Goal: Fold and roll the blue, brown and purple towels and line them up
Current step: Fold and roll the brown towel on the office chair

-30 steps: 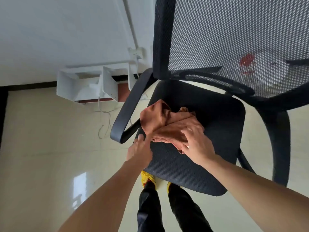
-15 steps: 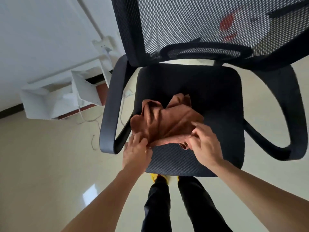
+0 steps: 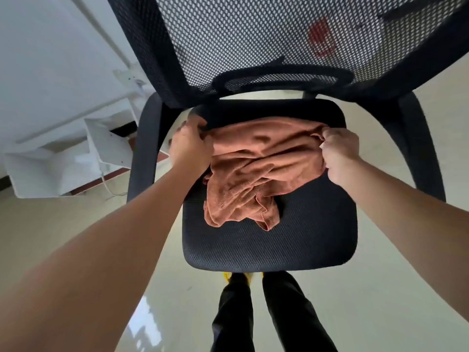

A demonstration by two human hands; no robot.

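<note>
Brown towel (image 3: 256,168) stretched between both hands.

There is 1 brown towel (image 3: 256,168), 1 black chair (image 3: 266,247), 1 white shelf unit (image 3: 50,171) at 9 o'clock, and 2 hands: left hand (image 3: 189,148), right hand (image 3: 338,151).

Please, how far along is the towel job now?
Done: no folded or rolled towel shows. In hand: left hand and right hand each grip one end of the brown towel at its far edge, stretched over the chair seat; its near part is crumpled. Left: folding and rolling it, then the blue and purple towels, not in view, and lining up.
</note>
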